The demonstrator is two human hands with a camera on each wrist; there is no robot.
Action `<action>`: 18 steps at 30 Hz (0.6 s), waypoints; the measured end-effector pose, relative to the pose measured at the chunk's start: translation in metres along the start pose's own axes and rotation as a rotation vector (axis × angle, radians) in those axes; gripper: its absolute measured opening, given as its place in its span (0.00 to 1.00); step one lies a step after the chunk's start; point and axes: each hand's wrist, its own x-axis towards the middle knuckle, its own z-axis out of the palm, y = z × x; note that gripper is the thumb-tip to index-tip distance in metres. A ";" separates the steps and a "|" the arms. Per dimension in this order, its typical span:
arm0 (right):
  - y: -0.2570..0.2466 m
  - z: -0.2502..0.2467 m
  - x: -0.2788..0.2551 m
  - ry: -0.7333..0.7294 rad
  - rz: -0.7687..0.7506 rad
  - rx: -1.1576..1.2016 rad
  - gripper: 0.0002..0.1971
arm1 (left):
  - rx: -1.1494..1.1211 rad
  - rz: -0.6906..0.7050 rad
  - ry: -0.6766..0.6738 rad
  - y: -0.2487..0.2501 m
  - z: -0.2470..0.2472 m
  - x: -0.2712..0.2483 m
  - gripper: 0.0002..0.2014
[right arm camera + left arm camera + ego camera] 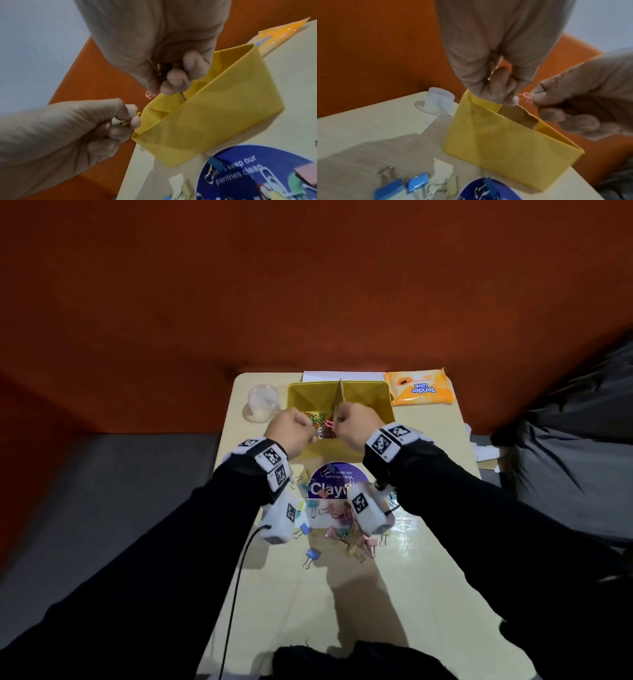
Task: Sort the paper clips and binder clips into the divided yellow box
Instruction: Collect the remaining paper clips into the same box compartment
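Your left hand [291, 429] pinches coloured wire paper clips [124, 122] and your right hand [354, 422] a pink one [329, 423] — both over the divided yellow plastic box [376, 395] at the counter's far edge. Pastel binder clips [346, 529] remain mid-counter — unsorted.

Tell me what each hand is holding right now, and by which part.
The right hand pinches a pink paper clip by one end above the yellow box. The left hand pinches a few coloured paper clips; the held part is hidden.

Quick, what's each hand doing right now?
Left hand: closed, pinching paper clips.
Right hand: closed, pinching a pink paper clip.
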 end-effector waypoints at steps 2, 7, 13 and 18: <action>-0.007 0.000 0.007 0.012 0.023 -0.049 0.09 | -0.124 -0.089 -0.001 0.004 -0.002 0.007 0.06; -0.014 0.004 0.016 0.029 0.061 -0.010 0.12 | -0.375 -0.204 0.015 0.013 0.001 0.019 0.14; -0.005 0.004 0.013 0.114 0.039 0.080 0.15 | -0.341 -0.177 0.080 -0.001 0.009 0.029 0.12; 0.019 -0.007 -0.004 0.144 -0.044 0.286 0.08 | -0.278 -0.042 0.095 -0.010 0.010 0.018 0.06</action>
